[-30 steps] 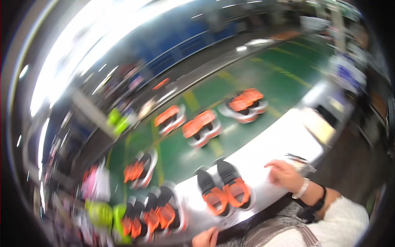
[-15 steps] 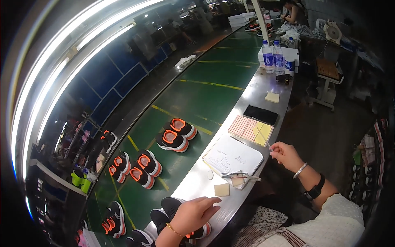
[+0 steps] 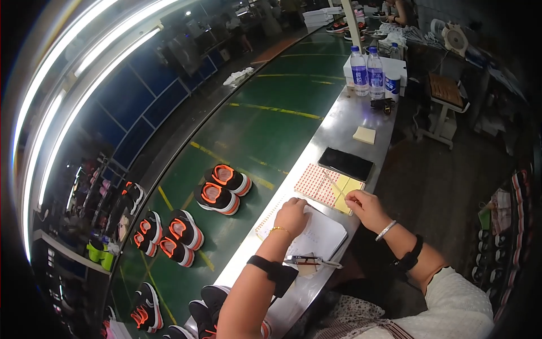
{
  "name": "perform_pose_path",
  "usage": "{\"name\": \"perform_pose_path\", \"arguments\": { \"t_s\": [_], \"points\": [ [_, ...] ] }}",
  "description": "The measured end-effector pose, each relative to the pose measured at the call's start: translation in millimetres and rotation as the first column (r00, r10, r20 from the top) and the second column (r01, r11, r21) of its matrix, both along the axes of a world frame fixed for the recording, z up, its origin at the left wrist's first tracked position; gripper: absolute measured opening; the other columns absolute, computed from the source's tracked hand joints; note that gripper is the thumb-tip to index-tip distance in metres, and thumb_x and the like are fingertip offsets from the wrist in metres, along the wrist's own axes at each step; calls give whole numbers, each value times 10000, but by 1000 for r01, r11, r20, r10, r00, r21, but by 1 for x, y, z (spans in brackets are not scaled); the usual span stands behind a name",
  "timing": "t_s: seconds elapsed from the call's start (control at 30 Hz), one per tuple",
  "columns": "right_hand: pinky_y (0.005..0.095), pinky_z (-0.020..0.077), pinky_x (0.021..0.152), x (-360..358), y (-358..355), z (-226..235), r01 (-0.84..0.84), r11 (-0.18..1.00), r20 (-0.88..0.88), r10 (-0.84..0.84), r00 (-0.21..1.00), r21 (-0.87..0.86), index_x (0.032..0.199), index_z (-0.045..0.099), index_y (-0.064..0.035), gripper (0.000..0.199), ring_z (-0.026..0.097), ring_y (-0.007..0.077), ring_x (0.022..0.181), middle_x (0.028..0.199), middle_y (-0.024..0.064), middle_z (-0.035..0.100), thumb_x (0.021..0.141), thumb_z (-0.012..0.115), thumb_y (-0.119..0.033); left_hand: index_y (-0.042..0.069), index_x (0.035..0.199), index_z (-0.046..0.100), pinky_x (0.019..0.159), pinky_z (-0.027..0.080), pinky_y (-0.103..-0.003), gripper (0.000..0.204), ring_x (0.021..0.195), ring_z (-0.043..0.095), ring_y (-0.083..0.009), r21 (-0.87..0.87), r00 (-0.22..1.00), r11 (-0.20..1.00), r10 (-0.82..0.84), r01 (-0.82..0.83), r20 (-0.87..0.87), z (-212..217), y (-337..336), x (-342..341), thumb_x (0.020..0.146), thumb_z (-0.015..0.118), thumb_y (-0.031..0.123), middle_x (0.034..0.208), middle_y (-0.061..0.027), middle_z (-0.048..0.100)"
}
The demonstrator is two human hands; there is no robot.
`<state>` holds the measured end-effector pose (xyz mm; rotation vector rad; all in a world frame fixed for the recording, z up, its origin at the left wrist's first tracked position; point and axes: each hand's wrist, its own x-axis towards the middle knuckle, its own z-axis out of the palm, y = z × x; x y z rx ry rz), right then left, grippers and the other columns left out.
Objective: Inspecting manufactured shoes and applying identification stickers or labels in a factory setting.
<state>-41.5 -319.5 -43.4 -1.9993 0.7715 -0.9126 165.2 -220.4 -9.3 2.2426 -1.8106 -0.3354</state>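
Note:
My left hand [image 3: 291, 217] rests with curled fingers over the upper part of the open spiral notebook [image 3: 322, 230], close to the near edge of a sheet of red stickers [image 3: 317, 182]. What its fingers hold, if anything, is hidden. At the right, my right hand [image 3: 366, 208] pinches a thin, pale stick-like tool [image 3: 337, 188], whose tip reaches over the sticker sheet and the yellow pad [image 3: 350, 195] beside it. A black phone [image 3: 346, 164] lies just beyond the sheet. Nearer me, a pair of snips or a similar metal tool [image 3: 312, 261] lies across the notebook's lower edge.
Black shoes with orange linings [image 3: 219, 189] stand in pairs on the green conveyor belt [image 3: 257, 133] at the left. More dark shoes [image 3: 210, 302] are by my left forearm. Bottles [image 3: 359, 72], a white cup and a yellow note pad [image 3: 364, 135] stand farther along the metal ledge.
My left hand has moved up and away from me, from near the shoes onto the notebook. My right hand keeps the thin tool, now over the sticker sheet. The view has shifted slightly.

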Motion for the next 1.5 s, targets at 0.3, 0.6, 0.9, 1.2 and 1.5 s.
{"name": "perform_pose_path", "arguments": {
  "t_s": [0.3, 0.6, 0.9, 1.2, 1.5],
  "points": [
    [302, 465, 620, 4, -10, -20, -2, 1000, -58, 3, 998, 8, 942, 612, -10, 170, 589, 225, 682, 783, 114, 591, 812, 592, -119, 62, 935, 621, 769, 487, -352, 196, 832, 603, -276, -214, 993, 970, 105, -113, -50, -40, -34, -7, 743, 605, 97, 979, -107, 587],
    [258, 471, 587, -24, -8, -2, 14, 998, -64, -10, 998, 68, 995, 588, 0, 215, 546, 131, 611, 739, 66, 550, 785, 609, -45, 87, 897, 631, 766, 470, -375, 174, 877, 586, -262, -193, 988, 976, 80, -105, -130, -34, -33, -5, 724, 631, 109, 946, -72, 598],
    [299, 448, 569, -51, -4, 5, 25, 999, -181, -29, 983, -25, 927, 610, -45, 175, 545, 179, 615, 712, 63, 533, 753, 629, -42, 81, 880, 647, 695, 481, -346, 161, 751, 610, -245, -260, 998, 965, -51, 42, -27, -23, -26, -4, 725, 637, 121, 894, -64, 612],
    [345, 467, 595, -64, 10, 19, 3, 986, -343, -61, 937, -166, 862, 621, -62, 111, 569, 247, 672, 760, 73, 547, 752, 602, -68, 47, 739, 591, 673, 468, -378, 110, 748, 569, -288, -308, 986, 943, -83, 124, 145, -38, -44, -48, 752, 590, 156, 761, -100, 566],
    [368, 478, 628, -44, 5, 15, -7, 979, -335, -62, 940, -202, 856, 623, -75, 103, 575, 279, 706, 786, 79, 554, 755, 606, -88, -1, 812, 581, 750, 462, -401, 142, 807, 565, -322, -222, 991, 975, -13, -18, -135, -46, -50, -46, 796, 521, 127, 821, -156, 579]
  ]
}}
